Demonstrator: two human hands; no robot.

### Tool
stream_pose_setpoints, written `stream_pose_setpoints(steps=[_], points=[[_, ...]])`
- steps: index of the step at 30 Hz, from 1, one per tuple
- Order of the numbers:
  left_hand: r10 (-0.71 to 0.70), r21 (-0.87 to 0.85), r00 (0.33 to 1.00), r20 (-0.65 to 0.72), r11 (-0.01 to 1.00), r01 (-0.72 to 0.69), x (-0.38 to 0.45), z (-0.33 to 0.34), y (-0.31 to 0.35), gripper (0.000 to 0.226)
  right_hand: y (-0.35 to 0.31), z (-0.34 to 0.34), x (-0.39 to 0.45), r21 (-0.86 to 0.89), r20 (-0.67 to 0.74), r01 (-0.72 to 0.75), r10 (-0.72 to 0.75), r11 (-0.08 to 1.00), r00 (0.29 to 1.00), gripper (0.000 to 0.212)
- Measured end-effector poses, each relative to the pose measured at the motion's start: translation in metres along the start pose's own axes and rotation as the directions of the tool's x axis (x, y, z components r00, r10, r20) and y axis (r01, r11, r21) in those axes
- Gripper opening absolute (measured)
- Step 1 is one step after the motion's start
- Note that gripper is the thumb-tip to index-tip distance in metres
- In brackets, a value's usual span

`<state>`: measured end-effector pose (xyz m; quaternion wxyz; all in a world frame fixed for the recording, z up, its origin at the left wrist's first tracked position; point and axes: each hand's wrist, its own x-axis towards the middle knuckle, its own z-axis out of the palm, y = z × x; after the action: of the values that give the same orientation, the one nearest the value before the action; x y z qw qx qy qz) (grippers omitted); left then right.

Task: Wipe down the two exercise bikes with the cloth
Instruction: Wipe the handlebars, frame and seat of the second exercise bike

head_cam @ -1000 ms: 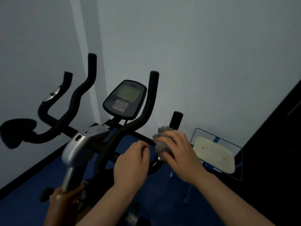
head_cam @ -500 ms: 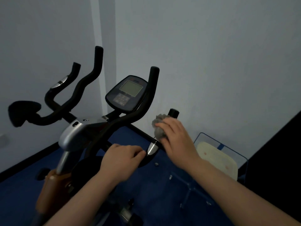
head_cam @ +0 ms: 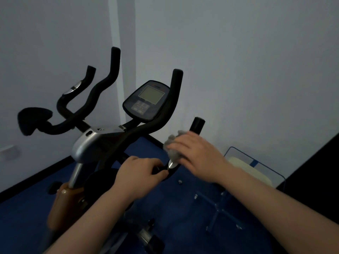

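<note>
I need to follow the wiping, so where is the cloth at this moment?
In the head view, the cloth is right of centre, held by the right hand around the bike's right handlebar, just below its black end and right of the left hand.

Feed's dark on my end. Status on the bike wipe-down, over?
Right hand grips grey cloth round right handlebar. Left hand grips the bar's lower bend. Console untouched. Nothing in the way; blue-framed chair stands clear, right.

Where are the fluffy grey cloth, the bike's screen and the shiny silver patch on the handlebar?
Fluffy grey cloth (head_cam: 171, 143), head view, bunched edge left of the fingers.
Screen (head_cam: 151, 94), head view, display middle.
Shiny silver patch (head_cam: 171, 164), head view, its centre.
</note>
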<state>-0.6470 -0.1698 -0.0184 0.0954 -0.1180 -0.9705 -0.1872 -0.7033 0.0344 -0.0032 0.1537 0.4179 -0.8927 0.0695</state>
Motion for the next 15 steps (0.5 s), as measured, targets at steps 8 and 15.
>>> stream_pose_setpoints(steps=[8,15], points=[[0.036,0.015,0.999,-0.036,0.999,-0.035,-0.003,0.001,-0.001,0.034,-0.025,0.017,-0.01,0.083,-0.074,0.012,-0.006,0.997,0.997,0.044],[0.028,-0.016,0.999,-0.019,0.999,-0.028,-0.003,0.001,-0.001,0.034,0.014,0.007,0.0,-0.039,-0.245,-0.13,0.117,0.991,0.963,0.048]])
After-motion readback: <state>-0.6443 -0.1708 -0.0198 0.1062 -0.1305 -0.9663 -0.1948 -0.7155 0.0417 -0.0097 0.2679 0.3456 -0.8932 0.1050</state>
